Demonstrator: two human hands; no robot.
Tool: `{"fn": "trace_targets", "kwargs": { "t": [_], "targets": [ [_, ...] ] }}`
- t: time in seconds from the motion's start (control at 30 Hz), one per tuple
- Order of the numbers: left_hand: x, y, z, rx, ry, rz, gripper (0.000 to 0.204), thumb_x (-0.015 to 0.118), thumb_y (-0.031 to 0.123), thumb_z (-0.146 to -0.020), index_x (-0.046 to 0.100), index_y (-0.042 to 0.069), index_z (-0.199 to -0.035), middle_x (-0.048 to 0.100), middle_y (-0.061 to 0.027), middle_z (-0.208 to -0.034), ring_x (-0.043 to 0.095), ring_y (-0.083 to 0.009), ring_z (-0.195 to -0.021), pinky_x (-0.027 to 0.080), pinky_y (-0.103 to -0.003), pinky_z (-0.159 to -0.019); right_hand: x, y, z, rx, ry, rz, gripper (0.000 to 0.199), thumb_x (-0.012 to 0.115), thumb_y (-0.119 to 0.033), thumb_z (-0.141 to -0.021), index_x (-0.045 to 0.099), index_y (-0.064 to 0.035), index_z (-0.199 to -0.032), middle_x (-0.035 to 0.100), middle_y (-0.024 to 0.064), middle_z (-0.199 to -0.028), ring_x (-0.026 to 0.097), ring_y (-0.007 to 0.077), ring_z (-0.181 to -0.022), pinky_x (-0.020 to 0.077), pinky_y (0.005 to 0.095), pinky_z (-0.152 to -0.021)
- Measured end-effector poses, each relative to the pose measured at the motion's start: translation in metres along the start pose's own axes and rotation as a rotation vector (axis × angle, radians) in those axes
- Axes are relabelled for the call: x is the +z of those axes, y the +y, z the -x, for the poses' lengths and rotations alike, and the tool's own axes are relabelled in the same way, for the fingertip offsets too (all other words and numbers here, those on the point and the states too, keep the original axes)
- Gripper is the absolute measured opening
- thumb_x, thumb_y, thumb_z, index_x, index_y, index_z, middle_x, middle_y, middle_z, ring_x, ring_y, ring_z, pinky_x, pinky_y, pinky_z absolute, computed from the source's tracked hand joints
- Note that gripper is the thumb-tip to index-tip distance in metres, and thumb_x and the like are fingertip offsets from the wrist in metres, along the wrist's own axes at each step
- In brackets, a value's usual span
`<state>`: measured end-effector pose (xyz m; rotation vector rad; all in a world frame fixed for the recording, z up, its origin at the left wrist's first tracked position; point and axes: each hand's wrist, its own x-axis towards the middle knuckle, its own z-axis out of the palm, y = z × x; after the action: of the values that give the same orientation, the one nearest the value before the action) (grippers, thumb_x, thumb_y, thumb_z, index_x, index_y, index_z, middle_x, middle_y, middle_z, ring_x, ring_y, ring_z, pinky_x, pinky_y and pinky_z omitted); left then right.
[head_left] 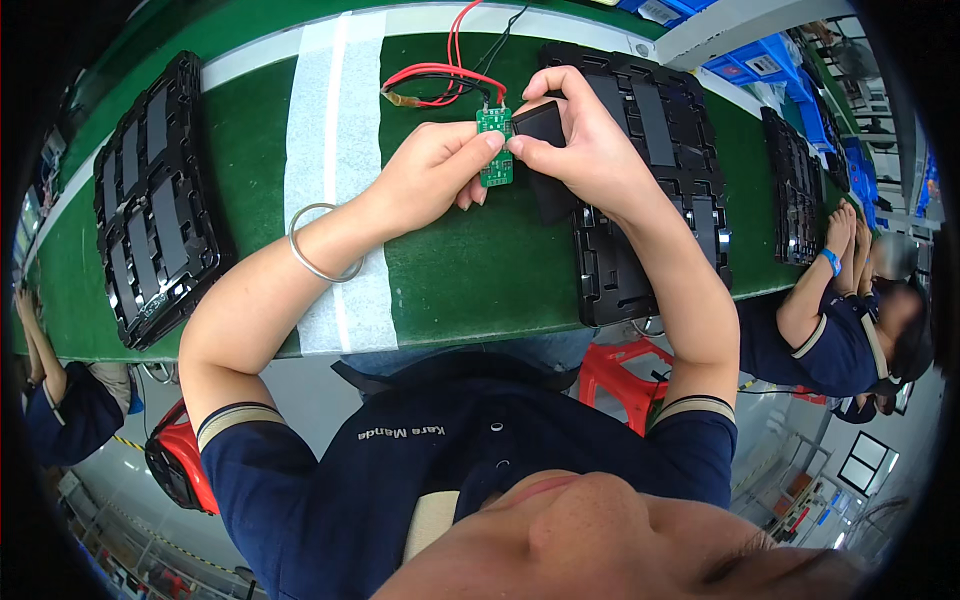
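Note:
A small green circuit board [497, 172] stands upright between my hands above the green table. My left hand [428, 178] is closed on it, the thumb pressed across its face and the fingers behind. Red and black wires [440, 72] run from the board's top end and loop away to the far left. My right hand [598, 145] is closed on a flat black piece [540, 124], its thumb tip next to the board's right edge. The piece's exact kind is unclear, and my fingers partly cover it. More flat black material [551, 198] shows beneath that hand.
A black moulded tray [655, 130] lies under and beyond my right forearm; another black tray [160, 200] is at left. A white strip [335, 150] crosses the green table [470, 285]. Blue bins [750, 65] stand far right. Other people work at both sides. A red stool [622, 380] stands below.

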<state>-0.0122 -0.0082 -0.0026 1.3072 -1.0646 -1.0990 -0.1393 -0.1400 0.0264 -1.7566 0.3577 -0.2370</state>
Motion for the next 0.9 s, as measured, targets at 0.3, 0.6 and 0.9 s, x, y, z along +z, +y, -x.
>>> {"fn": "trace_targets", "kwargs": {
  "t": [0.3, 0.6, 0.9],
  "targets": [
    [-0.0019, -0.0016, 0.0007, -0.001, -0.046, -0.025, 0.037, 0.041, 0.033, -0.09, 0.052, 0.004, -0.07, 0.052, -0.0013, -0.054, 0.048, -0.006, -0.047, 0.038, -0.019, -0.044, -0.0018, 0.001, 0.0001, 0.08, -0.045, -0.036, 0.037, 0.059, 0.0, -0.074, 0.036, -0.0072, -0.101, 0.049, 0.0041, -0.088, 0.048, 0.0091, -0.082, 0.0397, 0.0247, -0.072],
    [-0.0013, -0.0008, 0.0021, -0.014, -0.053, 0.039, 0.038, 0.042, 0.035, -0.089, 0.05, 0.004, -0.068, 0.053, -0.0026, -0.055, 0.047, -0.0065, -0.046, 0.037, -0.019, -0.044, 0.0, 0.0045, 0.001, 0.044, -0.022, -0.021, 0.036, 0.059, 0.0, -0.074, 0.036, -0.0072, -0.101, 0.048, 0.0033, -0.087, 0.049, 0.0086, -0.08, 0.0404, 0.0238, -0.07],
    [-0.0024, -0.003, 0.001, 0.011, -0.034, 0.016, 0.038, 0.043, 0.034, -0.089, 0.051, 0.004, -0.067, 0.054, -0.0026, -0.054, 0.047, -0.0063, -0.045, 0.037, -0.019, -0.044, 0.0008, 0.0045, -0.0021, 0.028, -0.035, -0.04, 0.036, 0.059, 0.002, -0.074, 0.036, -0.0073, -0.1, 0.05, 0.0024, -0.085, 0.049, 0.0061, -0.075, 0.0405, 0.0207, -0.065]
  ]
}}
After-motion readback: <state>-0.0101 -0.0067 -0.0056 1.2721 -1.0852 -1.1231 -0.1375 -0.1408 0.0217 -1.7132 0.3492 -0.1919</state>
